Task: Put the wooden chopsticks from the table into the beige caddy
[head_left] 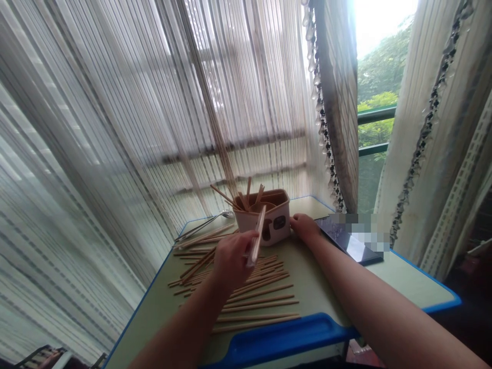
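My left hand [232, 256] is closed around a few chopsticks [260, 230], held tilted in front of a pale utensil holder [242, 223] with a brown inside. Several more chopsticks [249, 187] stand in the holder's left part, leaning different ways. My right hand [305, 225] grips the holder's right side near its corner; some of its fingertips are hidden. Loose wooden chopsticks [265, 300] lie spread over the table below and around my left hand, pointing mostly left to right. My left forearm covers part of them.
Metal spoons [223, 214] lie at the table's back left. A dark tablet-like device [351, 243] rests right of my right hand. The pale green table [407, 284] has a blue edge and a blue front groove [284, 335]. Sheer curtains [154, 102] hang close behind.
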Motion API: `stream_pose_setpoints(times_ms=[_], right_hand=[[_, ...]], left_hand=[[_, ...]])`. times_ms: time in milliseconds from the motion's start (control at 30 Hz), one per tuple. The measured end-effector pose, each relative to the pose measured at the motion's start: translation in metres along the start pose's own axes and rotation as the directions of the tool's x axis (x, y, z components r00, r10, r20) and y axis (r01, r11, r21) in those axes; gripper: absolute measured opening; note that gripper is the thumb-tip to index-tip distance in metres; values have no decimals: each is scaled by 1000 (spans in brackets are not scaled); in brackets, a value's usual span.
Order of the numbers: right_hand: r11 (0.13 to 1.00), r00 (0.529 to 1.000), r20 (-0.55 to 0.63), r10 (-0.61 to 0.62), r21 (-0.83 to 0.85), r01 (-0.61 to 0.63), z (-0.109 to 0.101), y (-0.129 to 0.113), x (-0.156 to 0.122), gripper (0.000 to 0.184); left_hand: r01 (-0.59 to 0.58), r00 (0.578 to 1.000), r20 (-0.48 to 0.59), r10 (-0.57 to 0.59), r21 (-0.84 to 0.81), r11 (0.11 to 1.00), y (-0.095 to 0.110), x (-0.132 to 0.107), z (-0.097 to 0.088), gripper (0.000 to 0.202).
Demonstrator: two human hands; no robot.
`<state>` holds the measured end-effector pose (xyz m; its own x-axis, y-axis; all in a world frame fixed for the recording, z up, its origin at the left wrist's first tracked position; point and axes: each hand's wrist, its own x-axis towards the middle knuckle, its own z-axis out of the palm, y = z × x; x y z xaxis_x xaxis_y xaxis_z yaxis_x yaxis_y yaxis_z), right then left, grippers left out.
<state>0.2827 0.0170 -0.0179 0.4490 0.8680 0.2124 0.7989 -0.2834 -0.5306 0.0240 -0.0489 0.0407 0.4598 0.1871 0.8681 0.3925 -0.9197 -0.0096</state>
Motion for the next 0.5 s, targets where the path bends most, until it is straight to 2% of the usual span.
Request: stream_pose_setpoints(times_ms=[100, 500], right_hand=[[1000, 1000, 2, -1, -1, 1, 0, 0, 0, 39], [1000, 999, 25, 24, -17, -24, -1, -2, 0, 39]], left_hand=[[-67, 997, 49, 66, 17, 998, 3, 0, 0, 25], [-32, 998, 56, 31, 4, 999, -3, -4, 2, 27]])
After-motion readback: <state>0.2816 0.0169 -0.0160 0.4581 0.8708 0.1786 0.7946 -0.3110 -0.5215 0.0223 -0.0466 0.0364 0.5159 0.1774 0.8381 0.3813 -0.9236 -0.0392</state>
